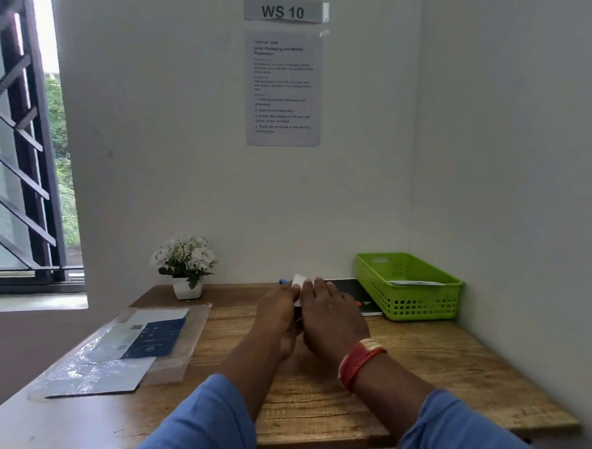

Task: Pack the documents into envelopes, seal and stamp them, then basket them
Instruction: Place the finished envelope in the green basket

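Note:
My left hand [279,312] and my right hand [331,314] meet over the middle of the wooden desk [434,366], both closed on a small white piece of paper [299,279] whose top edge shows above the fingers. What lies under the hands is hidden. A green plastic basket [407,305] stands at the back right with a white envelope [416,283] lying inside. A stack of documents in clear plastic sleeves [123,345], one dark blue, lies on the left of the desk.
A white pot of white flowers [187,265] stands at the back left. A black flat item [352,291] lies against the wall beside the basket, a blue object [284,281] peeking out behind my hands. An instruction sheet [283,88] hangs on the wall. A window is at left.

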### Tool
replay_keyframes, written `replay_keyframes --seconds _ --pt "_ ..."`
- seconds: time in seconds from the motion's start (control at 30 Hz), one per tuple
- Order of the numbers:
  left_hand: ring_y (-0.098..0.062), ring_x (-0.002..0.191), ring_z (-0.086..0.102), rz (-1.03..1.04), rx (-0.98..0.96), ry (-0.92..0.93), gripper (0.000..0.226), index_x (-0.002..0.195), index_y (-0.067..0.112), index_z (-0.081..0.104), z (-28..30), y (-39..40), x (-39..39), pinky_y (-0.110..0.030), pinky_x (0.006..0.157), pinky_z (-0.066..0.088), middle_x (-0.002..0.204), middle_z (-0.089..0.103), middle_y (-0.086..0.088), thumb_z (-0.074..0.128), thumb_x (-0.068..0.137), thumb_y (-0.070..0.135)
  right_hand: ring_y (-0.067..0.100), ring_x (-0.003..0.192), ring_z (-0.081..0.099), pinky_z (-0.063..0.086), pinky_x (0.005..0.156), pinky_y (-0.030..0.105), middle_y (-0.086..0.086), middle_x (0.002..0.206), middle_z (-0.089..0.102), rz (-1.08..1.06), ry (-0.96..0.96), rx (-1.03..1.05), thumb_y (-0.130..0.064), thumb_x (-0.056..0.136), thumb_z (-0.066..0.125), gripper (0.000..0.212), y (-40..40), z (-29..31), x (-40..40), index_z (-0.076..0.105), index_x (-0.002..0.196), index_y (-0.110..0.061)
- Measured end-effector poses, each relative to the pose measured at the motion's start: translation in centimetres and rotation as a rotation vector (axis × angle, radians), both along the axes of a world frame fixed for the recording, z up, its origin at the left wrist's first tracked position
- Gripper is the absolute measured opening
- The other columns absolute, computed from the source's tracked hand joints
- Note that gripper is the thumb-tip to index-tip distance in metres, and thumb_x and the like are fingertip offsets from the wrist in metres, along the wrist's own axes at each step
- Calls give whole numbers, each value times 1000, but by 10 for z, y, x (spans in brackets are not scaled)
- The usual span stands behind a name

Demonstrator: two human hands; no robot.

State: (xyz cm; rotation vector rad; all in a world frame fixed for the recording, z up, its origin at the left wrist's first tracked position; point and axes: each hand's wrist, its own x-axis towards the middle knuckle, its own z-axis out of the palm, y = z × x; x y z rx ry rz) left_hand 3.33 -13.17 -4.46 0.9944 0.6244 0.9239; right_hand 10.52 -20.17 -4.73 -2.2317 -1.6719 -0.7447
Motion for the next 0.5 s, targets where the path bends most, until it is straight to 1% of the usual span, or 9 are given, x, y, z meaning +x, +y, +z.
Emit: replay_keyframes --seconds 0.07,0.1,0.13,0.17,0.23,0.3,0.4,0.47,0.5 --pt "-25 99 74 -32 45 -22 25 117 12 71 7 -13 12 -40 83 59 102 78 -9 57 101 26 35 121 56 49 91 46 19 134 53 -33 -86 28 -13 99 39 46 -3 13 14 37 144 -3" --pt "-24 100 74 -42 58 -42 30 118 13 70 11 -16 17 -41 87 59 103 78 -7 54 103 33 34 111 61 51 82 44 17 126 58 -23 -124 35 -13 99 37 42 -7 22 23 40 140 -4" --pt "-24 103 73 -60 62 -66 37 120 14 69 14 -20 23 -42 93 57 106 78 -7 51 103 42 34 105 64 52 77 42 15 122 61 -7 -146 50 -14 99 37 39 -10 33 35 43 137 -6" --pt "-24 107 72 -78 78 -77 45 121 14 68 16 -21 29 -45 99 54 110 77 -6 48 103 50 34 103 66 52 76 42 13 121 62 4 -152 65 -14 99 37 38 -15 47 49 44 136 -8" --pt "-23 113 67 -103 112 -61 53 120 17 67 21 -25 38 -44 104 50 117 74 -5 44 100 60 34 110 65 54 85 43 13 130 60 -8 -113 118 -15 101 35 40 -28 79 77 45 139 -11" --pt "-21 114 63 -128 163 9 51 120 18 66 24 -30 51 -40 99 49 120 71 -3 43 101 59 34 119 61 51 95 44 13 140 56 -26 -67 204 -14 101 36 45 -44 111 104 44 145 -12" --pt "-19 103 65 -129 267 119 40 114 20 68 40 -40 75 -37 86 49 113 73 1 47 102 52 34 122 60 50 98 46 12 144 54 -38 -76 361 -6 95 40 53 -65 141 136 46 148 -12" --pt "-19 98 66 -120 343 183 33 106 20 71 54 -45 92 -35 81 48 109 75 0 52 100 46 34 122 60 50 98 46 11 145 55 -30 -96 370 -4 91 41 55 -75 143 148 50 145 -12" --pt "-20 94 65 -123 379 208 28 101 20 71 60 -47 102 -34 79 46 109 75 -2 55 99 43 32 123 60 50 99 46 10 144 56 -24 -96 338 -3 91 42 55 -79 139 154 52 144 -14"
